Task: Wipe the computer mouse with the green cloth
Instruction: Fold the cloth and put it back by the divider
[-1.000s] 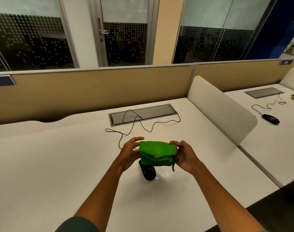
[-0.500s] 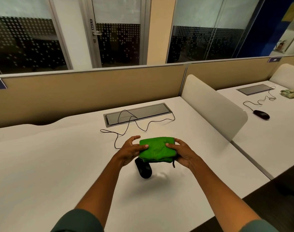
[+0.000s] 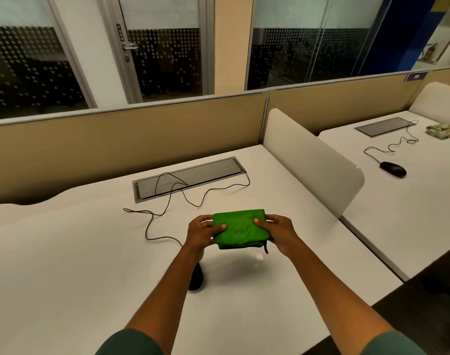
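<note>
While both hands hold it up above the middle of the tabletop [image 3: 65,252], the green cloth [image 3: 240,230] sits folded into a thick pad, pinched at its two short ends: the left hand [image 3: 202,233] has its thumb on top and fingers curled beneath the left end, and the right hand [image 3: 279,233] closes on the right end in the same way, so neither hand is free. The computer mouse [image 3: 196,278] lies on the tabletop below and nearer the front edge, partly hidden behind the left forearm, with its thin cable [image 3: 167,208] trailing toward the grey panel [image 3: 188,178] set into the back of the tabletop. The cloth looks soft, light and limp, so it should mould to the curved shell; gripping it as a folded pad in one hand seems the best hold. The mouse looks small, light, hard and smooth, likely to slide under a rub, so the other hand will probably need to steady it by its sides. There is one green cloth, and there are two mice in view: the one to be wiped and a second mouse [image 3: 393,169] on the neighbouring desk [image 3: 423,201] beyond the divider [image 3: 310,160], where one small folded bundle [image 3: 440,130] also rests near the far corner.
</note>
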Motion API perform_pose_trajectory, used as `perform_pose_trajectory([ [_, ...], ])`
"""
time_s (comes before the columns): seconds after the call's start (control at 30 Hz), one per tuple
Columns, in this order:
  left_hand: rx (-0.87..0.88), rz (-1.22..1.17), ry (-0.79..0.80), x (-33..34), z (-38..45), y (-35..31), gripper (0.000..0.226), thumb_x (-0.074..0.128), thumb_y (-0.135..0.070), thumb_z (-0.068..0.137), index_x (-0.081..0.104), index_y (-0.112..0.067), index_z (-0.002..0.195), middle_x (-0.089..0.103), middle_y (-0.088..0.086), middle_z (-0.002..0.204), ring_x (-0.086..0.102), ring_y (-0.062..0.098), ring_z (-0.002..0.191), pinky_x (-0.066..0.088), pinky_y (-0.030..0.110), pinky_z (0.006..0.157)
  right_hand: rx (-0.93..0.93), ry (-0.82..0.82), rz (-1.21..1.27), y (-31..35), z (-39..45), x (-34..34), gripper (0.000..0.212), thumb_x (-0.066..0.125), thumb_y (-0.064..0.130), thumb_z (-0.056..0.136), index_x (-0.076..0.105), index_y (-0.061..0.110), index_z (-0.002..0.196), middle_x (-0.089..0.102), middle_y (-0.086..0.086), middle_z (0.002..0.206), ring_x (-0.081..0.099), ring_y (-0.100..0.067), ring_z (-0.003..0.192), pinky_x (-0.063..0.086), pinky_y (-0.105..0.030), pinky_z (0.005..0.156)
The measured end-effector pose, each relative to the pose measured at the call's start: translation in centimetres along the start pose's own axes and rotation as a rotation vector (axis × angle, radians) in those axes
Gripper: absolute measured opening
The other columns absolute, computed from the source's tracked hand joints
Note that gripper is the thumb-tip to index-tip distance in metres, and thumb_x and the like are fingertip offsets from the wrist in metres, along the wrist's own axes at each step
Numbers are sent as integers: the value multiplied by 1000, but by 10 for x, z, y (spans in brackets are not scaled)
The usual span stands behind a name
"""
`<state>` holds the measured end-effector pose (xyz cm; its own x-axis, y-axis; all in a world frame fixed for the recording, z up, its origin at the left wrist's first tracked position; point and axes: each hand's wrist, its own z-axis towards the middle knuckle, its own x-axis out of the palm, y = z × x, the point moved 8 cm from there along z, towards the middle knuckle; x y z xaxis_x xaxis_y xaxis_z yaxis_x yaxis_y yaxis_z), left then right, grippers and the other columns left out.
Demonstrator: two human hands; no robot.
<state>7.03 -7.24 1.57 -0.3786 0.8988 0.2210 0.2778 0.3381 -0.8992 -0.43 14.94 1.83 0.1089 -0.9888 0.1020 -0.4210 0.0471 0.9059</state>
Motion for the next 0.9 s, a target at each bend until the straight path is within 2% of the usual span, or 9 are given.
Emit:
perform_pose_trajectory([
  [0.13, 1, -7, -54, 43, 25, 13, 53, 82, 2, 69, 56, 5, 115, 68, 23, 107, 68, 31, 90, 59, 38, 68, -26, -60, -108, 11, 35, -42, 49, 83, 13, 72, 65, 3, 117, 70, -21, 107, 69, -35, 97, 58, -45, 86],
  [0.2, 0, -20, -69, 66, 40, 18, 48, 81, 4, 70, 58, 4, 113, 68, 23, 106, 69, 30, 87, 60, 37, 66, -44, -116, -191, 24, 54, -66, 48, 85, 17, 69, 68, 8, 112, 72, -17, 102, 70, -31, 92, 59, -44, 83],
  [0.33, -13, -8, -82, 112, 68, 24, 48, 77, 6, 73, 57, 5, 117, 68, 22, 102, 68, 30, 85, 59, 37, 68, -83, -219, -298, 49, 87, -110, 44, 88, 22, 65, 65, 10, 100, 71, -10, 90, 68, -25, 83, 55, -31, 68],
  [0.47, -30, 33, -121, 155, 95, 33, 48, 76, 6, 75, 57, 6, 119, 67, 29, 109, 67, 38, 95, 57, 46, 82, -148, -277, -426, 69, 118, -147, 30, 85, 19, 69, 64, 7, 87, 68, -7, 84, 64, -23, 80, 54, -32, 72],
  [0.57, -37, 71, -173, 182, 115, 42, 49, 78, 3, 74, 59, 5, 119, 67, 30, 108, 67, 40, 98, 57, 47, 86, -177, -284, -527, 80, 143, -168, 14, 81, 14, 74, 68, 7, 75, 69, -8, 80, 64, -24, 78, 53, -33, 74],
  [0.67, -48, 114, -225, 206, 133, 54, 50, 80, -1, 73, 62, 3, 119, 69, 27, 106, 69, 37, 98, 58, 45, 86, -188, -291, -579, 85, 165, -186, 3, 74, 9, 80, 72, 7, 80, 73, -13, 88, 67, -27, 84, 52, -30, 76],
  [0.9, -87, 192, -282, 239, 170, 74, 49, 82, -6, 71, 65, 1, 117, 72, 21, 101, 70, 33, 94, 57, 46, 89, -231, -284, -737, 87, 206, -205, 19, 60, -1, 88, 72, 1, 103, 72, -17, 107, 67, -30, 99, 45, -22, 80],
])
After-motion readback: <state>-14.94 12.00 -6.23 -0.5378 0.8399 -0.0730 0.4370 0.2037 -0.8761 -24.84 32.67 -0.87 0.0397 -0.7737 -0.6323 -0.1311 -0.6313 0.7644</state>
